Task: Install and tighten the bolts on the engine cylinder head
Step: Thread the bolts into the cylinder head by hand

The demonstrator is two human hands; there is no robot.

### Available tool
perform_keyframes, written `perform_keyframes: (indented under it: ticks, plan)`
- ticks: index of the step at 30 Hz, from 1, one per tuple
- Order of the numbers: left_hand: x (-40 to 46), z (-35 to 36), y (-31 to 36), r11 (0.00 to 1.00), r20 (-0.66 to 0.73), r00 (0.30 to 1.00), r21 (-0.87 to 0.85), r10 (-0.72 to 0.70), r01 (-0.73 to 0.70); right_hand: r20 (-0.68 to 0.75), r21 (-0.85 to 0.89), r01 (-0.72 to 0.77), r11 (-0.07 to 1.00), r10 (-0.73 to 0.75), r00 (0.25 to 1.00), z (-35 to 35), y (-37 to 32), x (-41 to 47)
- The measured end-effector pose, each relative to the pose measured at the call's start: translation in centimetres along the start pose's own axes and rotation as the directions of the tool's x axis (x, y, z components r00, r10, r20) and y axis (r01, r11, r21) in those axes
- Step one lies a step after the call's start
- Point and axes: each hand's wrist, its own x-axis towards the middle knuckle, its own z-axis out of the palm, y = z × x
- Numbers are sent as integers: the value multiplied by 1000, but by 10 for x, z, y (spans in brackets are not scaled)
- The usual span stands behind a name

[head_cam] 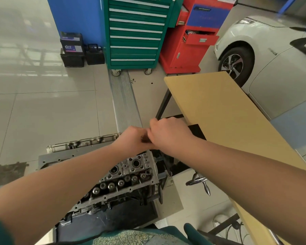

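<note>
Cylinder head (124,181) sits below and nearer the body than both sets of fingers, on a stand. Long axis runs diagonally: lower-left near the body up to upper-right, its far end just under the wrists. Top face up, valve gear and round bores exposed. Left forearm crosses over its left part, so a full count of bores or valves isn't possible; two large dark bores show near the far end.

Left hand (132,138) and right hand (168,135) meet above the far end of the head, fingers curled toward each other and touching. A small dark item (145,139) sits between the fingertips; both hands appear to pinch it, but it's too hidden to identify. Can't tell whether it is a bolt.

Beyond the fingers: one metal floor channel (124,99) runs away toward one green drawer cabinet (136,32), seven drawers visible, all closed. Right of it, one red tool cart (193,46), one drawer pulled part open, contents unclear. Left of the cabinet, three black battery-like boxes (72,48), one stacked on another.

Right of the fingers: one tan tabletop (219,112), and one white car (272,55) beyond it. Below the right forearm: one chrome crank handle (201,183). Left of the fingers, behind the head: one long metal casting (81,144) on the floor.
</note>
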Motion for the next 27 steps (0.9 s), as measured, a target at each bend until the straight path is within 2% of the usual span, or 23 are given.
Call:
perform_keyframes:
  ticks: [3,6,8,11,14,16,19,21,23,25,27]
  plan:
    - [2,6,5,1000,-26,999,3,28,-28,-41,7,-8,1000,9,999,-1,5,5]
    - [6,-4,-4,1000,69,997,2,-17,17,28,195,181,964,-190,981,-10,17,1]
    - [9,-8,-12,998,159,987,63,-30,20,45,167,283,945,-294,955,-10,19,-3]
    - [12,-7,-12,999,181,983,32,-17,12,12,157,233,960,-238,971,-5,12,-3]
    - [5,1,-9,998,54,997,-43,-51,53,9,126,97,987,-99,995,-3,3,-2]
    - [3,8,-11,998,1,998,5,-67,67,13,116,16,993,-17,1000,0,-1,-2]
    - [8,10,-11,996,66,995,54,-79,76,-9,100,-71,992,72,997,-1,0,0]
    - [12,1,-11,997,193,979,53,-68,58,9,141,-23,990,22,1000,-3,6,1]
    - [14,-10,-11,997,272,960,58,-69,55,58,245,109,963,-126,990,-7,12,-1]
    - [14,-13,-16,994,268,958,56,-107,95,61,228,218,949,-237,970,-9,17,-3]
    - [7,-10,-18,993,205,973,-31,-105,114,37,161,212,964,-221,975,-7,18,-4]
